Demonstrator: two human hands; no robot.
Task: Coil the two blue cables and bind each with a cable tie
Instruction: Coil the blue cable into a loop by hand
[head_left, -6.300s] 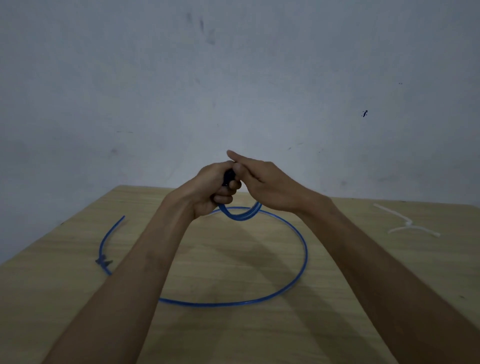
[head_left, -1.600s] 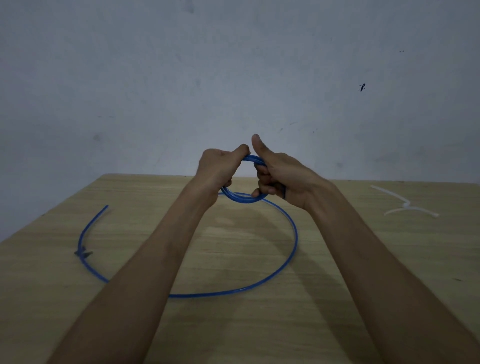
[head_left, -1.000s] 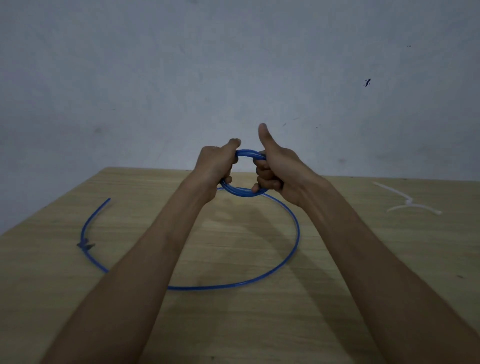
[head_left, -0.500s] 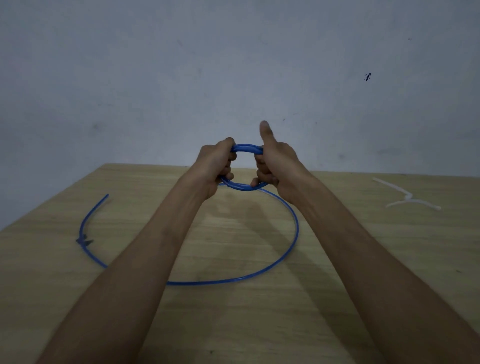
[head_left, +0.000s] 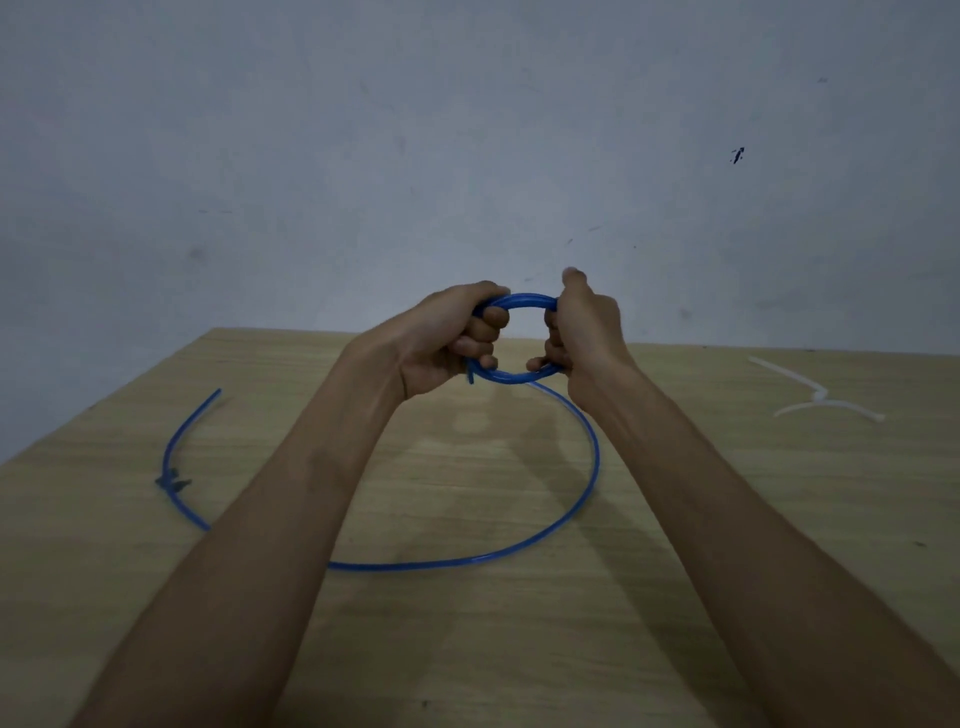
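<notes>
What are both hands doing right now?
Left hand: closed on the blue cable coil.
Right hand: closed on the same coil's other side.

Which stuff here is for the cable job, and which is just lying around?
For the job:
- thin blue plastic cable, small coil gripped by left hand and right hand
- white plastic cable ties

Lying about:
- small dark scrap beside the cable on the wooden table

the left hand (head_left: 441, 338) and right hand (head_left: 584, 332) were raised side by side above the far middle of the counter (head_left: 519, 649), each closed on one side of a small coil (head_left: 519, 304) of cable between them. the cable's loose length (head_left: 571, 514) lay on the counter below, curving round to the left. two cable ties (head_left: 821, 402) lay crossed at the far right, before the wall (head_left: 467, 130).
</notes>
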